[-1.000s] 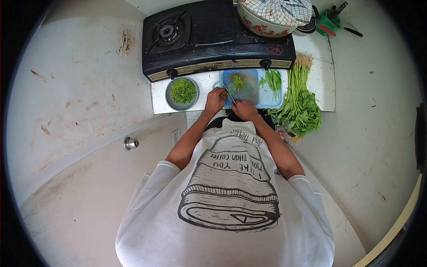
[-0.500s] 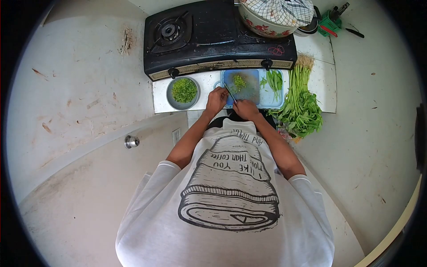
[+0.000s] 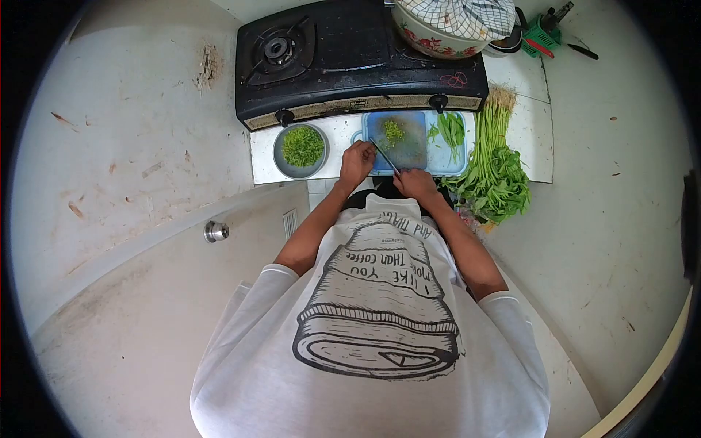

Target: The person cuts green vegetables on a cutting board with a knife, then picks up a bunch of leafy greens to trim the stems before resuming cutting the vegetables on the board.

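Note:
My right hand [image 3: 417, 184] is wrapped around the handle of a knife [image 3: 384, 155], whose blade slants up and left over the near left part of a blue cutting board [image 3: 412, 150]. Close beside the blade, my left hand [image 3: 357, 163] has its fingers drawn together at the board's left edge; whatever they pinch is hidden. A small pile of chopped greens [image 3: 393, 132] lies on the board beyond the knife. To the right, several cut green stalks and leaves [image 3: 452, 131] rest in the light blue tray [image 3: 458, 166] under the board.
A grey bowl [image 3: 278, 162] of chopped greens stands left of the board. A large bunch of leafy greens [image 3: 500, 179] hangs over the counter's front edge at right. Behind is a black gas stove [image 3: 350, 55] bearing a floral pot [image 3: 438, 45]. A green basket [image 3: 542, 36] sits back right.
My right hand has shifted right and slightly toward my body, drawing the knife along with it. My left hand has barely moved. The chopped greens look the same.

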Demonstrator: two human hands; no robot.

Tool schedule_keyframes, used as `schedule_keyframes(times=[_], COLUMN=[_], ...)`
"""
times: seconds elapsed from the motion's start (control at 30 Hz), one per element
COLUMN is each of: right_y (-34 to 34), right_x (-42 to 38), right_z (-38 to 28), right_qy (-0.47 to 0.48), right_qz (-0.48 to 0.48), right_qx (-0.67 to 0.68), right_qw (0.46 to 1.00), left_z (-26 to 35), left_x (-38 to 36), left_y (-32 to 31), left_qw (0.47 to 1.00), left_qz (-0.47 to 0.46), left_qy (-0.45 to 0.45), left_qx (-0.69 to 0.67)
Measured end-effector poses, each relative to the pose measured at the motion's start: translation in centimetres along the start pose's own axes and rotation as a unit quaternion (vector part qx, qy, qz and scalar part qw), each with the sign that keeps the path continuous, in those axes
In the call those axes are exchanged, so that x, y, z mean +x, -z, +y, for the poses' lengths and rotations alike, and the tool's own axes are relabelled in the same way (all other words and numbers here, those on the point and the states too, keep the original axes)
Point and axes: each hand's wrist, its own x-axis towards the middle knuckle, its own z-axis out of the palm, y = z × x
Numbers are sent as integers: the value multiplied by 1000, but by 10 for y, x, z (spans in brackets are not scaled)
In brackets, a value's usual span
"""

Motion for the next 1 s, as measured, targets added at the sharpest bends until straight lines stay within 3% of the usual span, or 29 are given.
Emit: schedule_keyframes(times=[0.37, 0.57, 0.67, 1.0], right_y=[-1, 0, -7, -8], right_x=[8, 10, 10, 13], right_z=[-16, -16, -15, -18], right_qy=[6, -13, 3, -7], right_qz=[53, 13, 68, 38], right_qx=[39, 33, 39, 25], right_qw=[998, 999, 997, 999], left_z=[-2, -3, -4, -5], left_x=[-4, -5, -5, -5], left_y=[-4, -4, -5, -4], left_qw=[1000, 1000, 999, 1000], left_qz=[21, 28, 28, 23], left_qy=[-5, -5, -1, 7], left_qx=[-5, -12, -15, -13])
